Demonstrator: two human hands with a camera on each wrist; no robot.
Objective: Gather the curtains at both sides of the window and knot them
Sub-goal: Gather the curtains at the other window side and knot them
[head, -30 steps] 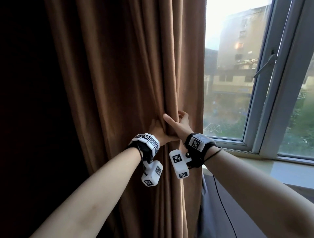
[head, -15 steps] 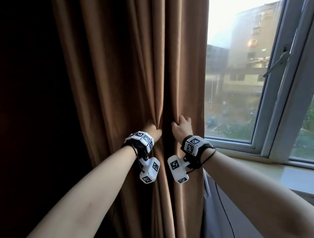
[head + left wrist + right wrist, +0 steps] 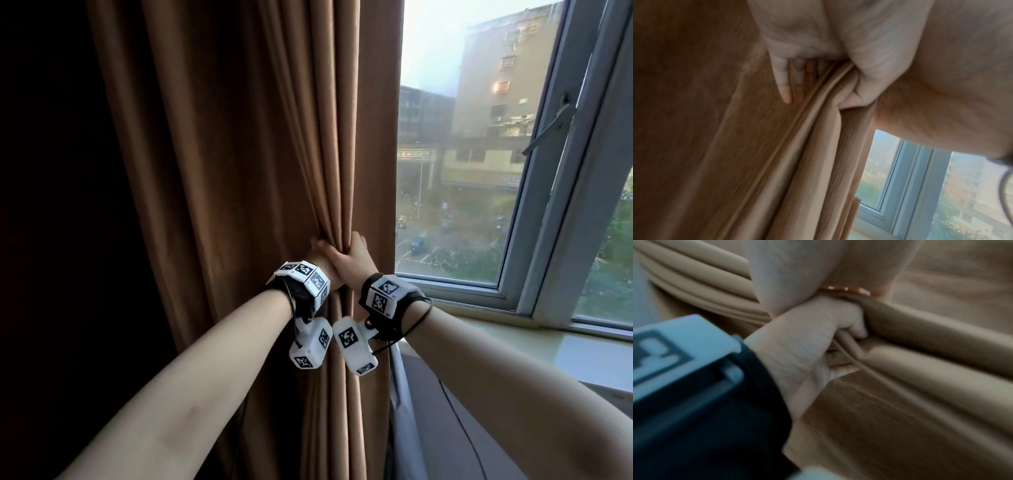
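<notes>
Curtain folds bunched in both grips: left hand and right hand clutch them, touching.

Grey-framed window with a lever handle, pale sill beneath, apartment buildings outside.

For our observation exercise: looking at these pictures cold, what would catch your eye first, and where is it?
First, the brown curtain filling the left and middle of the head view, its folds bunched where the left hand and right hand grip it side by side. Next, the bright window on the right, showing buildings and a street below.
</notes>
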